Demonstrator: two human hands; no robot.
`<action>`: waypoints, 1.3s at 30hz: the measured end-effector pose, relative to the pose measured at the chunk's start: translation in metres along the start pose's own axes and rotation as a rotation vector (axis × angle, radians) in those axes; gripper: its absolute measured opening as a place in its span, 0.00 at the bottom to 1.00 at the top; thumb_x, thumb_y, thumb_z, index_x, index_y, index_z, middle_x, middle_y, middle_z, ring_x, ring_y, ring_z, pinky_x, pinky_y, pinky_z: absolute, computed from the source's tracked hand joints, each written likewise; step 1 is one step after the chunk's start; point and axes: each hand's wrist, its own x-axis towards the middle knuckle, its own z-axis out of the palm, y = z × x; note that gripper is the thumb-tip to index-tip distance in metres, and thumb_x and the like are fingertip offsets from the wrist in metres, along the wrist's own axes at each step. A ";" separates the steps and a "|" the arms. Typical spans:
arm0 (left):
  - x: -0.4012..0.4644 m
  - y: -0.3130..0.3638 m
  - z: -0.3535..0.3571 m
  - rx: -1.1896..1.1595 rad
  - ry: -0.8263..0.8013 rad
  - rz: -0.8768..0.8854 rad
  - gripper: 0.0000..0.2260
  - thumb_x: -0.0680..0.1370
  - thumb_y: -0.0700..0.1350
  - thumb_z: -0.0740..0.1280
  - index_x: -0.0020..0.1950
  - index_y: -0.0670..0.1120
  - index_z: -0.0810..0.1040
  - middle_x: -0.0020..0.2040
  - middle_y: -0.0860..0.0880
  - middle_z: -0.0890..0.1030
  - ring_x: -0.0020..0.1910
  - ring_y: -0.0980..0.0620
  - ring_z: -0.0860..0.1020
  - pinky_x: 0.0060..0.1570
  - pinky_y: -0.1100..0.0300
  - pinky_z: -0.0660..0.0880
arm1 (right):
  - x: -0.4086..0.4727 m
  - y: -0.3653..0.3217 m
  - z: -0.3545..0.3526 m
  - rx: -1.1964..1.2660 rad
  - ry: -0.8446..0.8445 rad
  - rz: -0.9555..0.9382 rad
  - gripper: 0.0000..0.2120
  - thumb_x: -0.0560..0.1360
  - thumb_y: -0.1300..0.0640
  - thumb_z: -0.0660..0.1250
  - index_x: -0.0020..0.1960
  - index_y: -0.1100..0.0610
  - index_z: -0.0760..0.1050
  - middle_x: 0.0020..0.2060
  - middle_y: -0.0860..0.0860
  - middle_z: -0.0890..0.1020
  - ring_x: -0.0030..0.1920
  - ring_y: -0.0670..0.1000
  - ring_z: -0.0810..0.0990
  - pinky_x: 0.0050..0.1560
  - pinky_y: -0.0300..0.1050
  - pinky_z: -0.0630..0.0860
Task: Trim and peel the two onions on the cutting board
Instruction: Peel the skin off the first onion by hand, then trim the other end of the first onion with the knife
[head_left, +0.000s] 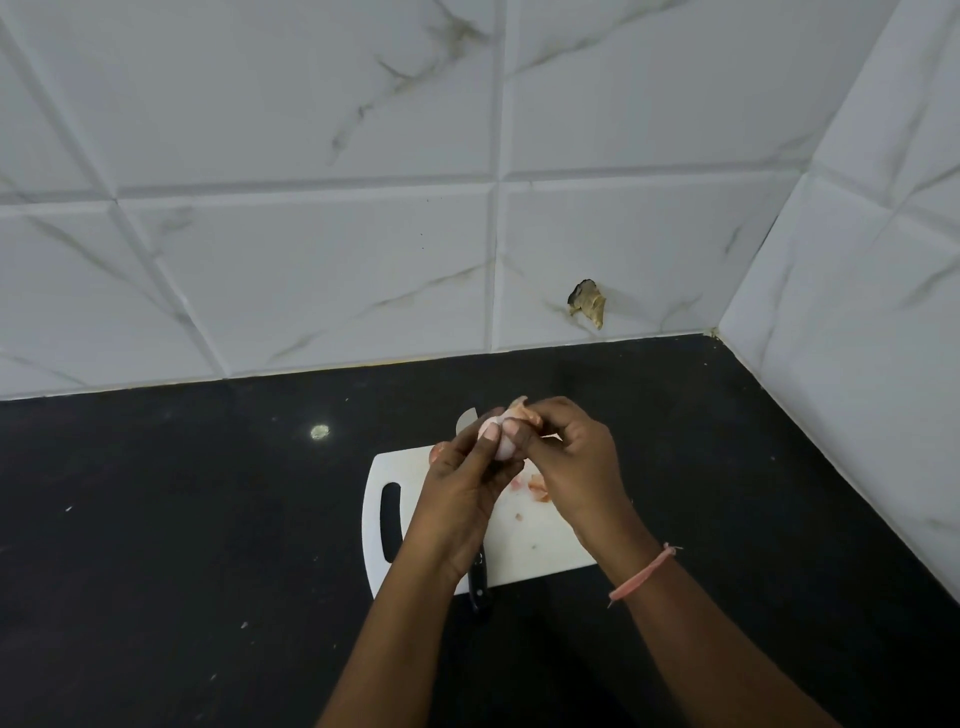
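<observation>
A pale pink onion is held in the air above the far edge of the white cutting board. My left hand grips it from the left. My right hand pinches a loose flap of onion skin at its top. A knife lies on the board under my left hand; its blade tip pokes out beyond the board and its black handle hangs over the near edge. A second onion peeks out as a reddish sliver behind my left hand, mostly hidden.
Peel scraps lie on the board beneath my right hand. The board sits on a black counter that meets white marble-look wall tiles at the back and right. A damaged hole marks the back wall.
</observation>
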 end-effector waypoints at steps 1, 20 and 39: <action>0.000 -0.001 0.000 0.008 -0.002 -0.002 0.12 0.82 0.43 0.62 0.61 0.44 0.80 0.59 0.47 0.84 0.58 0.51 0.82 0.54 0.60 0.80 | 0.001 0.001 0.000 -0.016 0.019 0.015 0.03 0.75 0.57 0.70 0.47 0.50 0.80 0.43 0.47 0.83 0.45 0.43 0.81 0.43 0.33 0.77; 0.003 -0.010 -0.023 -0.157 0.119 -0.084 0.18 0.81 0.49 0.64 0.64 0.38 0.77 0.58 0.39 0.83 0.50 0.48 0.84 0.46 0.60 0.83 | 0.008 0.053 -0.029 -0.119 0.195 0.397 0.19 0.76 0.64 0.66 0.64 0.49 0.75 0.63 0.50 0.74 0.60 0.50 0.77 0.56 0.49 0.79; 0.003 -0.079 -0.085 0.351 0.468 0.164 0.15 0.77 0.49 0.72 0.62 0.50 0.74 0.58 0.47 0.82 0.55 0.53 0.83 0.59 0.52 0.78 | -0.054 0.076 0.049 -0.724 -0.413 0.257 0.22 0.77 0.58 0.63 0.68 0.53 0.59 0.59 0.54 0.72 0.54 0.56 0.78 0.50 0.51 0.77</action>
